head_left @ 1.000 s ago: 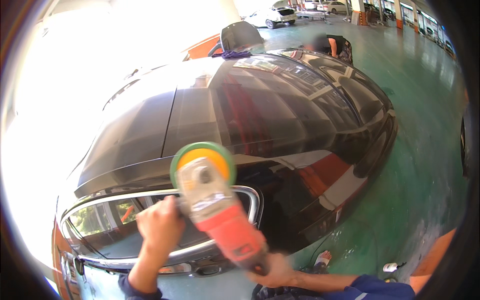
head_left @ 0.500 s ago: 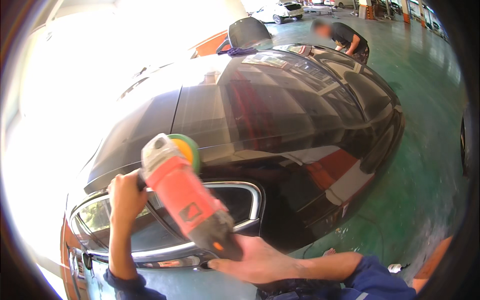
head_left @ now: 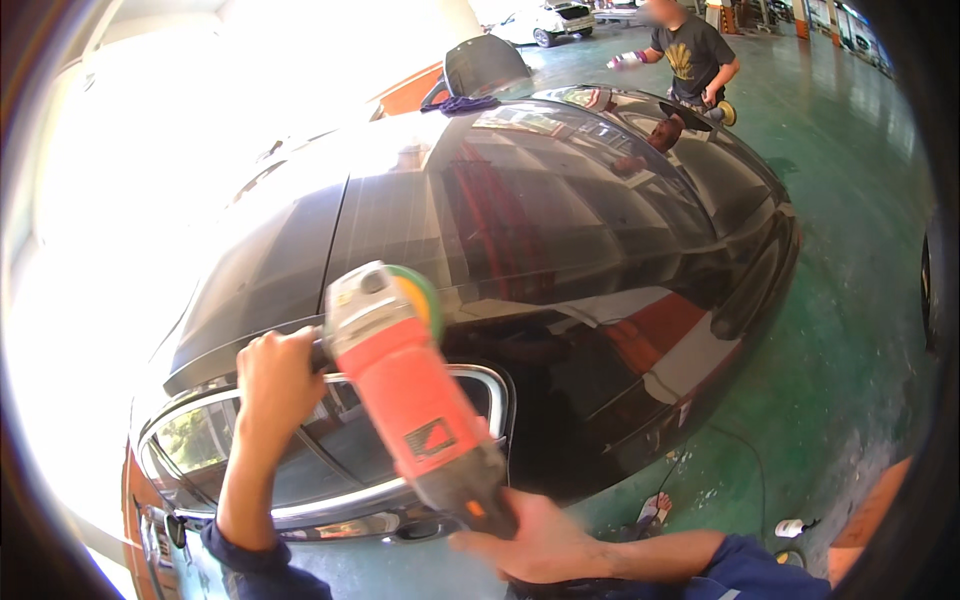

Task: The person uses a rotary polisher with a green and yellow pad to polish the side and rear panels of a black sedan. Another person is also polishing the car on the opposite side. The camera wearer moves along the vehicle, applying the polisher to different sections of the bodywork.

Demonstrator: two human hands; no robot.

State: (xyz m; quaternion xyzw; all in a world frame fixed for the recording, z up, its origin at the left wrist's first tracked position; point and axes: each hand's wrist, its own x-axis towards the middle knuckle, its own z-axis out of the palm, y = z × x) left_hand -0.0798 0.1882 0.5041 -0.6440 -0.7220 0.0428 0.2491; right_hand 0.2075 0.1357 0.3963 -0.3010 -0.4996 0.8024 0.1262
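A red and black power polisher (head_left: 415,395) with a scuffed silver head is in both my hands. My left hand (head_left: 275,375) is wrapped round its dark side handle near the head. The fingers of my right hand (head_left: 550,540) close on the black rear grip, low in the view. The round green and yellow pad (head_left: 428,305) shows partly behind the head, at the roof edge of a glossy black car (head_left: 590,235). Whether the pad touches the paint, I cannot tell. Below the tool runs the chrome-trimmed side window (head_left: 300,460).
Beyond the car stands a person in a dark T-shirt (head_left: 690,60), holding a bottle (head_left: 628,60) and a tool with a yellow pad (head_left: 724,113). A purple cloth (head_left: 460,105) lies on the car. On the green floor are a cord (head_left: 762,480) and a white bottle (head_left: 790,527). Another arm (head_left: 870,515) shows at right.
The polisher and both my hands have shifted right along the roof edge. Across the car, the person has straightened up from bending, with a bottle now visible in one hand.
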